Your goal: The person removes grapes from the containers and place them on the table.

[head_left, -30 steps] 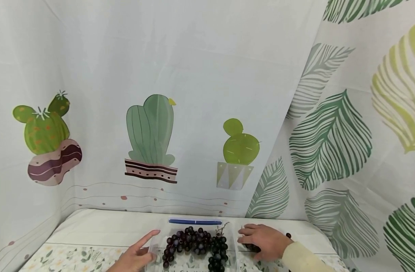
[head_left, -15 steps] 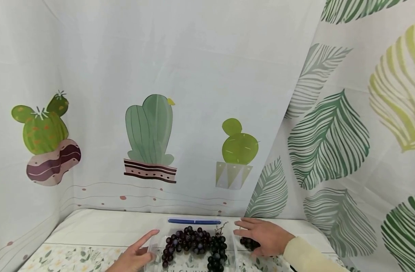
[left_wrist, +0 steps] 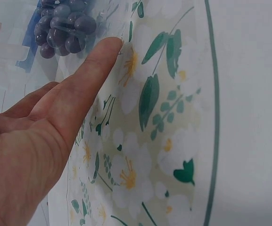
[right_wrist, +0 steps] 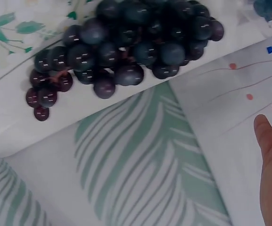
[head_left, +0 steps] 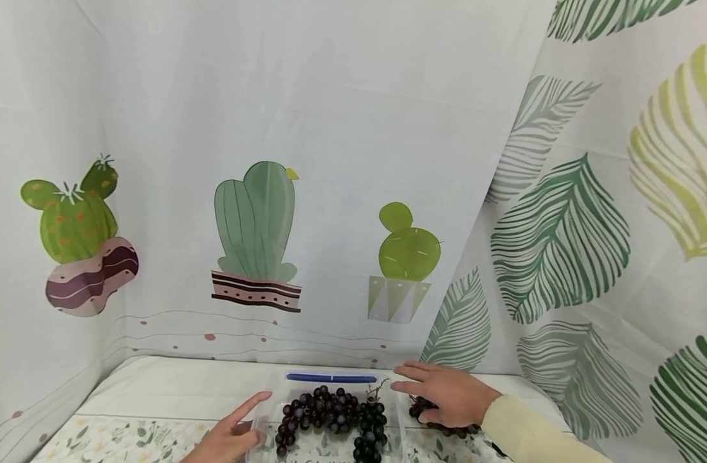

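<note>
Purple-black grapes (head_left: 325,409) lie in a clear plastic box (head_left: 402,424) in the head view, their bare stem at the far right corner. My left hand (head_left: 228,437) is at the box's left wall, index finger straight along it. From the left wrist, the same hand (left_wrist: 55,108) shows straight fingers right at the box wall. Another grape bunch (head_left: 421,408) rests on the cloth right of the box, partly hidden beneath my right hand (head_left: 451,393). In the right wrist view, that hand's spread fingers (right_wrist: 267,134) stand apart from the bunch (right_wrist: 126,47).
A blue latch (head_left: 332,378) runs along the box's far edge. White cloth with a floral print (head_left: 127,440) covers the table. Behind it hangs a curtain (head_left: 330,244) with cactus pictures, and a leaf-printed curtain (head_left: 561,257) stands at the right.
My right hand has shifted a little left and away from the grape bunch beside the box, so more of the bunch shows. My left hand and the box have stayed put.
</note>
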`<action>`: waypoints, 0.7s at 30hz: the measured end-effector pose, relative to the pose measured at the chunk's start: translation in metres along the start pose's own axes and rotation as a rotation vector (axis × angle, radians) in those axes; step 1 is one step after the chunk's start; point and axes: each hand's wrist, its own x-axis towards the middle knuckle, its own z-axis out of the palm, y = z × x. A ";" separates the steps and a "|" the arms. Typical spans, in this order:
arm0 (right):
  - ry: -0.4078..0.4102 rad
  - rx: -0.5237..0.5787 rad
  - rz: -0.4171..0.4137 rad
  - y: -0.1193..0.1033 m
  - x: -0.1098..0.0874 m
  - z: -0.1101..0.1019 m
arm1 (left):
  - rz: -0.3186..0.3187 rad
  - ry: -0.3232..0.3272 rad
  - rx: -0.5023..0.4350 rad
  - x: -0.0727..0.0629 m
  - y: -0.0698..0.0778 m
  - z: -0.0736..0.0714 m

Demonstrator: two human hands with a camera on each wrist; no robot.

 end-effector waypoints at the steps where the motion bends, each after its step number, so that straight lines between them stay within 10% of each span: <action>1: 0.008 -0.003 -0.011 -0.002 0.002 -0.002 | 0.000 -0.002 -0.003 0.000 0.000 0.000; 21: -0.012 -0.023 -0.093 -0.025 0.040 -0.019 | 0.014 -0.010 -0.029 0.000 -0.002 0.000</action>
